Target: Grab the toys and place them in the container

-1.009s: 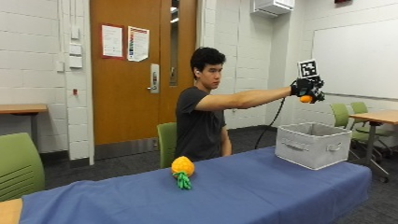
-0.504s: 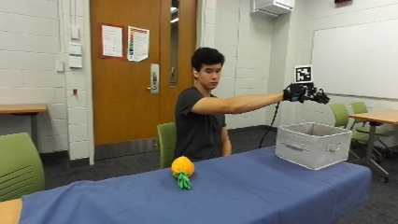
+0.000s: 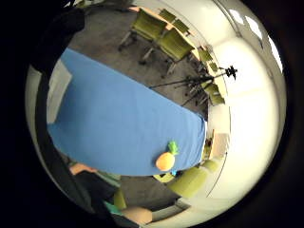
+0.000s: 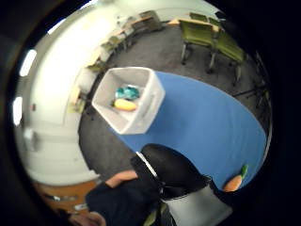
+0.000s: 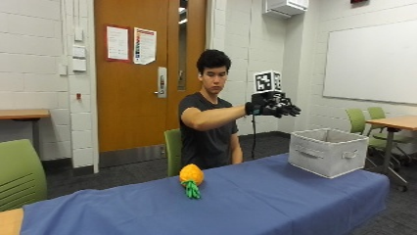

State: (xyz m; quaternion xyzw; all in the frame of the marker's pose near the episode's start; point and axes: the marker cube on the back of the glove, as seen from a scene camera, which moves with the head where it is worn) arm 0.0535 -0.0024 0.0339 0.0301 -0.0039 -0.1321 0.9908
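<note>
We are looking at an orange pineapple toy with green leaves, lying on its side on the blue tablecloth, near the table's middle and well apart from the grey fabric bin standing at the far right end. Inside the bin, the thumb-side palm view is showing two toys already dropped in: a yellow-orange toy and a teal toy beside it. So we are judging the task partly done, with the pineapple left to collect. The gloved right hand is hanging in the air above the table, between the person and the bin, fingers spread and holding nothing. The cloth between pineapple and bin is lying bare, giving open room for a reach, though the bin is sitting close to the table's end edge.
</note>
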